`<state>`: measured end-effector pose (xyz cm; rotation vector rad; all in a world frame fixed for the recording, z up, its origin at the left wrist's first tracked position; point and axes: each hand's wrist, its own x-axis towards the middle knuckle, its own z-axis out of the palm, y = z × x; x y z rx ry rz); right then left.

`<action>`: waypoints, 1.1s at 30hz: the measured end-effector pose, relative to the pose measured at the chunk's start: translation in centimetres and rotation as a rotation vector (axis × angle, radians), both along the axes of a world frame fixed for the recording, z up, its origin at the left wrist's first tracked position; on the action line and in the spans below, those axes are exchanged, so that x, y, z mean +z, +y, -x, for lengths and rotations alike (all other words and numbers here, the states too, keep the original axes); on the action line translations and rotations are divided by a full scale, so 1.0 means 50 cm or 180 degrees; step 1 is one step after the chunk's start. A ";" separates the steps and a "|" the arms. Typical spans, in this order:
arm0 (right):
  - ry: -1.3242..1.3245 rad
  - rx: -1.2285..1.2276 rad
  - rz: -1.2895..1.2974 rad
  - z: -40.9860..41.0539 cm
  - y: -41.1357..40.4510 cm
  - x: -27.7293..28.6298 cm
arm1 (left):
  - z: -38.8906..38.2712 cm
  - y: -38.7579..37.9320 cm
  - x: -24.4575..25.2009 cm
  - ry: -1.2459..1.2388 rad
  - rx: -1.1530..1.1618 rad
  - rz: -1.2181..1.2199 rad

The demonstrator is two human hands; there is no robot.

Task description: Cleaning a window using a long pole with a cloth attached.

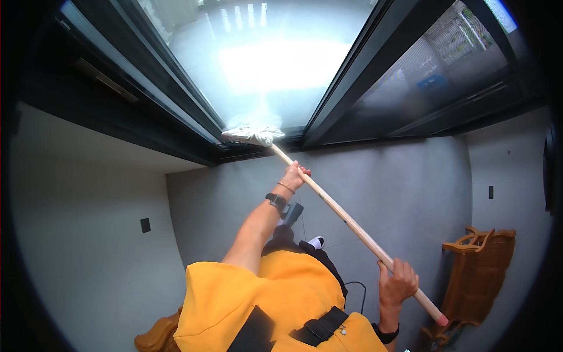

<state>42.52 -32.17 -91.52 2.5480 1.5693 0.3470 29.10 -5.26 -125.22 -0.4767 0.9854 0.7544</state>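
A long wooden mop handle (336, 207) slants across the view from upper left to lower right, ending in a pinkish-red tip. My left hand (295, 174) grips it near the mop head, its arm stretched forward with a watch and a bracelet on the wrist. Farther down the shaft, my right hand (398, 281) is closed around the wood near the tip end. The white cloth mop head (255, 133) is at the dark door track (246, 153), by the left frame of the opening. Glare blurs its far edge.
Dark sliding door frames (352, 66) flank the bright tiled floor (198, 48) beyond. A mesh screen panel (422, 79) is at right. A brown wooden sofa (477, 277) stands by the right wall; another brown furniture piece (158, 334) is behind me at left. A thin black cable (364, 290) lies beside me.
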 end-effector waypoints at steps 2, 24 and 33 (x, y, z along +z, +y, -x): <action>-0.0047 -0.0052 -0.0010 0.009 -0.025 0.002 | -0.006 -0.012 0.040 -0.0092 -0.0031 -0.0003; -0.0741 0.0353 -0.0509 0.075 -0.396 -0.046 | 0.059 -0.184 0.325 -0.0447 -0.0760 -0.1554; 0.1288 -0.0626 -0.0260 0.009 -0.556 -0.170 | 0.077 -0.269 0.523 -0.0179 -0.1238 -0.2785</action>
